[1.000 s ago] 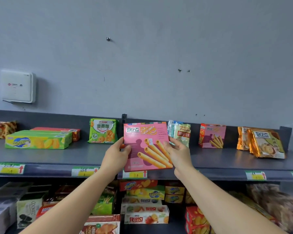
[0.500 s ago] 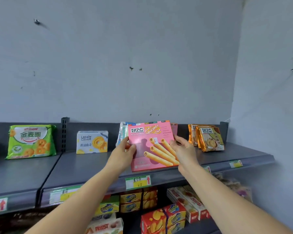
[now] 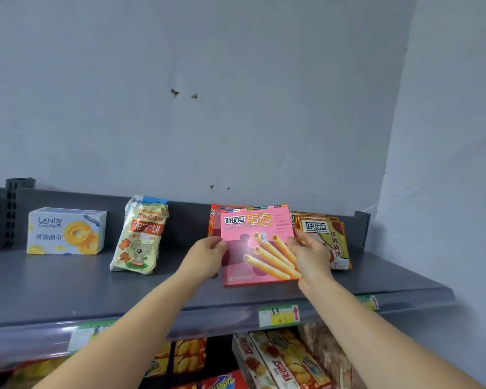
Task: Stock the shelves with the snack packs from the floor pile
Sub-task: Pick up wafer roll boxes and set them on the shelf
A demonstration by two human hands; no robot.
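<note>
I hold a pink egg-roll box (image 3: pixel 257 242) upright over the grey top shelf (image 3: pixel 124 293). My left hand (image 3: pixel 205 256) grips its left edge and my right hand (image 3: pixel 309 255) grips its right edge. The box stands directly in front of another box of the same kind (image 3: pixel 214 219), whose red side shows behind it. Its lower edge is at or just above the shelf surface; I cannot tell whether it touches.
Orange walnut-cookie packs (image 3: pixel 330 240) lean right beside the box. To the left stand a bear-biscuit bag (image 3: pixel 141 237) and a white Landy Castle box (image 3: pixel 66 231). The side wall closes the shelf on the right. Lower shelves hold Fruiast boxes (image 3: pixel 267 360).
The view swung right along the shelf. Both hands carried the pink box right and deeper, from the shelf's front edge to just in front of the matching box.
</note>
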